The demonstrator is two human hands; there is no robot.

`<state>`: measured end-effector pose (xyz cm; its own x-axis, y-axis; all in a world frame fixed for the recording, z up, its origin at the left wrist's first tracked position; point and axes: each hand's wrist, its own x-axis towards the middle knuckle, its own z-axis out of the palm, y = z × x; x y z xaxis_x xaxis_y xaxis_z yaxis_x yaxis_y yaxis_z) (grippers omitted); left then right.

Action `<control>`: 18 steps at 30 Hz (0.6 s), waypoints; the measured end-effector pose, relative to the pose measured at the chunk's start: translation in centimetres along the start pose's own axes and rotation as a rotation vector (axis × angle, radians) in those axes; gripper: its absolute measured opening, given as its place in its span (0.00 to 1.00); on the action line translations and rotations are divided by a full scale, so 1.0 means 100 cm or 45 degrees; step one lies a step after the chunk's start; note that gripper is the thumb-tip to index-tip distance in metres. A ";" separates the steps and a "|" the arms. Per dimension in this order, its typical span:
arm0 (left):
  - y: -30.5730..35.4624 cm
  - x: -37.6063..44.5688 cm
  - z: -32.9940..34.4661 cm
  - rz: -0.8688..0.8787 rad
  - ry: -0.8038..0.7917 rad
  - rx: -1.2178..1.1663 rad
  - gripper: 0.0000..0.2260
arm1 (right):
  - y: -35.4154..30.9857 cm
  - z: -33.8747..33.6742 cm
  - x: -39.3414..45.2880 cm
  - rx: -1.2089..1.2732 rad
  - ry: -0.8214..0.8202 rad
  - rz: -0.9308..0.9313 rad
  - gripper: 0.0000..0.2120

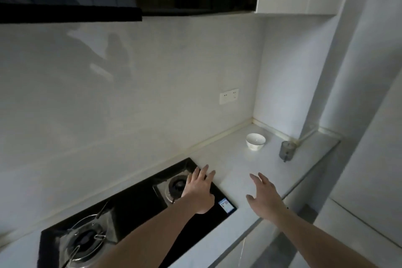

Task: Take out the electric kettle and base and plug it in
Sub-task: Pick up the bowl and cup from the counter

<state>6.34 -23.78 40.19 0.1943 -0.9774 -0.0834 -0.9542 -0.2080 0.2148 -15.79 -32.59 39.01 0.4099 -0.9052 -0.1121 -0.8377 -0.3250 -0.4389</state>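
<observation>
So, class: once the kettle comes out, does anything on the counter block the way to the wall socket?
Nothing visible does. The socket is bare, and the bowl sits right of it on the counter.

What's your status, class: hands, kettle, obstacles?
Left hand, right hand open, empty. Kettle, base not in view. Wall socket free; bowl on counter below.

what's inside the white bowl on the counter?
The bowl looks empty: only bare white inner wall shows. Its near rim hides the bottom, so something small and flat there cannot be ruled out.
</observation>
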 end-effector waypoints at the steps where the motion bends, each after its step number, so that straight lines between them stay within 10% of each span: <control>1: 0.009 0.017 0.003 0.021 -0.018 -0.001 0.35 | 0.012 -0.005 0.008 -0.007 0.015 0.039 0.34; 18: 0.114 0.271 0.043 0.050 -0.253 -0.010 0.34 | 0.154 -0.069 0.171 0.132 0.054 0.397 0.32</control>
<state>-0.23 -52.43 36.21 0.1073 -0.9582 -0.2653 -0.9584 -0.1707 0.2289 -24.19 -54.93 36.46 0.1219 -0.9681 -0.2190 -0.8785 -0.0025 -0.4777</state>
